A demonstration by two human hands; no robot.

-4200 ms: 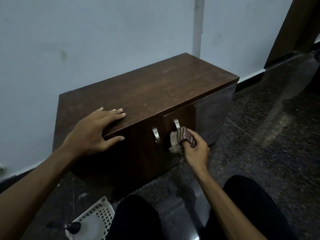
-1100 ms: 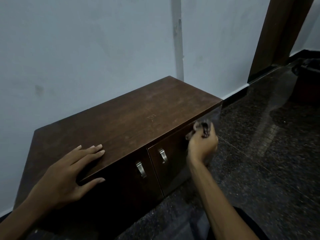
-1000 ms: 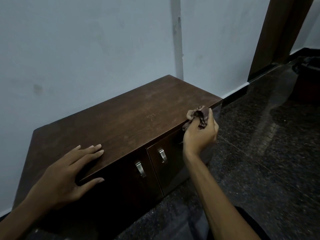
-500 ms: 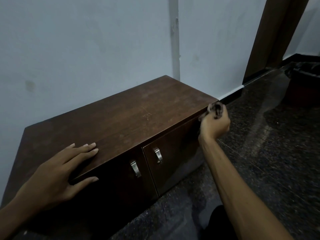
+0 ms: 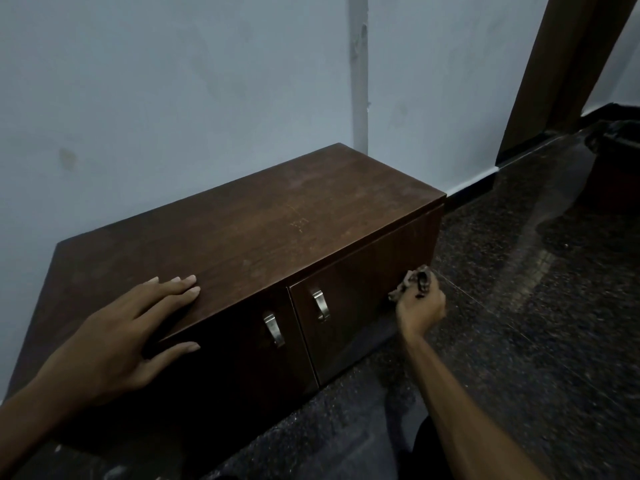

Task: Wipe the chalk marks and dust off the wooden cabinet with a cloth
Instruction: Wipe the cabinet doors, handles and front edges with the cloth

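Observation:
A low dark wooden cabinet (image 5: 263, 233) with two doors and metal handles stands against the wall. A faint chalk mark (image 5: 300, 223) and dusty patches show on its top. My left hand (image 5: 128, 327) lies flat on the top's front left edge, thumb hanging over the front. My right hand (image 5: 420, 308) grips a bunched striped cloth (image 5: 414, 284) and holds it against the lower right part of the right door (image 5: 363, 289).
A pale wall (image 5: 207, 98) runs behind the cabinet. Dark speckled floor (image 5: 519, 306) spreads to the right. A brown door frame (image 5: 561, 64) and a dark bin (image 5: 616, 161) stand at the far right. My knee shows at the bottom.
My right hand has dropped with the cloth from the cabinet's top right corner down the right door's outer edge. The left hand has stayed put on the top.

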